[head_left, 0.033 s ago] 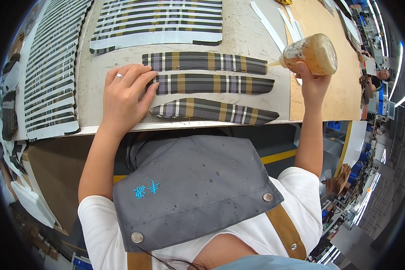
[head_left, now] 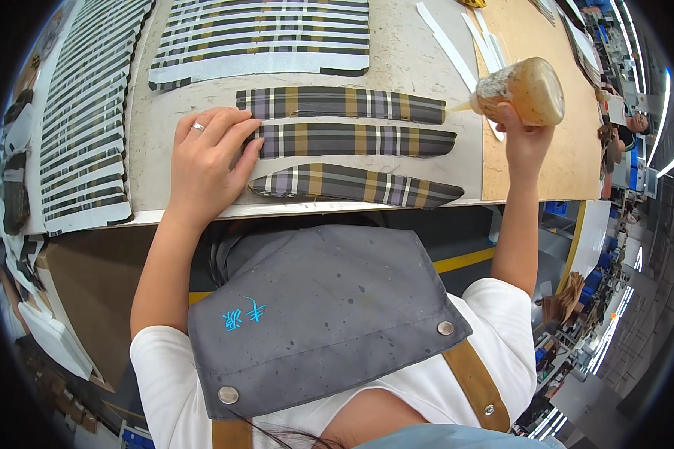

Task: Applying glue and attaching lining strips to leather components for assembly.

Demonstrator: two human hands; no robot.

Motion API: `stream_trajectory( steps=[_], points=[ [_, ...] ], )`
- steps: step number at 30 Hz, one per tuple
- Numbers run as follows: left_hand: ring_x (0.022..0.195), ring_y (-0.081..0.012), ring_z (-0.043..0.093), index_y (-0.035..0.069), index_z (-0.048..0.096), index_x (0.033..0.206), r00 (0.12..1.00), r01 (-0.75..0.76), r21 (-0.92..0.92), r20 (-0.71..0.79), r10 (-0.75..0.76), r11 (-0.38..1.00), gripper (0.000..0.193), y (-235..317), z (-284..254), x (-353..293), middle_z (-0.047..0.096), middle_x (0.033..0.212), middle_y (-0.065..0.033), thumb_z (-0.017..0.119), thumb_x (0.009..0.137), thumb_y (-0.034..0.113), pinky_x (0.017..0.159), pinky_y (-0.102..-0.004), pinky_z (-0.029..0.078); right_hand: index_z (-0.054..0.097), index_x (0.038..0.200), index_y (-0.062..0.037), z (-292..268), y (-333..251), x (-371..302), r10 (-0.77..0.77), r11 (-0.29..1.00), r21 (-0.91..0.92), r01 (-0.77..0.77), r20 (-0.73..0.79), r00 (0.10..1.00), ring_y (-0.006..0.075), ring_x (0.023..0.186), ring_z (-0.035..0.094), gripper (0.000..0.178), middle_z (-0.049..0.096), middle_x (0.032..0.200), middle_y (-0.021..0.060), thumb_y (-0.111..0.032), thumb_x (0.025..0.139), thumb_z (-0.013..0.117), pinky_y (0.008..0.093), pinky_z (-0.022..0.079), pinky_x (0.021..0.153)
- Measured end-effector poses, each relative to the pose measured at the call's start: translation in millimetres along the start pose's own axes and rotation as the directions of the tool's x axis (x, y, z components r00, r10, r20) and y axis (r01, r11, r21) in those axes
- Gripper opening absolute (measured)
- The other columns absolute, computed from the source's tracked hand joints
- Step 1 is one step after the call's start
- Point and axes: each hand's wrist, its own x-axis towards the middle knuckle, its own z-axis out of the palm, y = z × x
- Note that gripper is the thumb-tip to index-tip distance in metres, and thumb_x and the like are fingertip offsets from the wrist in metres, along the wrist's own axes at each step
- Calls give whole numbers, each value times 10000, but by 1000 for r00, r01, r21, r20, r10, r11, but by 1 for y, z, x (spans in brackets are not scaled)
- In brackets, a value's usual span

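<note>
My right hand (head_left: 528, 142) is wrapped round a squeeze bottle (head_left: 528, 90) of cloudy amber liquid, held tipped on its side. Its narrow nozzle points left, close to the right end of the far plaid fabric strip (head_left: 337, 104). Below that strip lie a middle plaid strip (head_left: 352, 140) and a near plaid strip (head_left: 352, 185), roughly parallel, with curved or tapered right ends. My left hand (head_left: 213, 153) rests palm down at the strips' left ends, thumb and fingers apart. Its fingertips touch the left ends of the far and middle strips.
Beyond the three strips lies an overlapped stack of white-edged plaid pieces (head_left: 266, 60); a longer stack (head_left: 86, 150) runs along the left. White narrow strips (head_left: 449, 49) lie at the far right beside a tan board (head_left: 569, 150). The table's front edge (head_left: 157, 216) is near my apron.
The bottle and my right hand have shifted very slightly to the right. My left hand and the three strips stay where they were.
</note>
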Motion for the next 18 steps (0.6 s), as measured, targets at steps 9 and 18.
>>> stream_trajectory(
  steps=[9,18],
  points=[
    [967,-228,568,73,664,966,1000,15,-4,9,-15,1000,213,-1,-2,-2,631,1022,-32,683,754,72,878,-348,381,546,1122,-110,-5,-18,22,329,708,621,-337,133,935,125,735,572,532,630,1001,35,-537,822,649,247,443,515],
    [927,-193,576,80,661,956,1000,-10,-114,-8,9,993,265,4,-21,-20,634,969,-4,631,710,-16,848,-333,375,489,1157,-5,109,-61,-2,123,782,500,-372,462,878,164,731,652,533,633,986,94,-427,869,641,247,519,503]
  ],
)
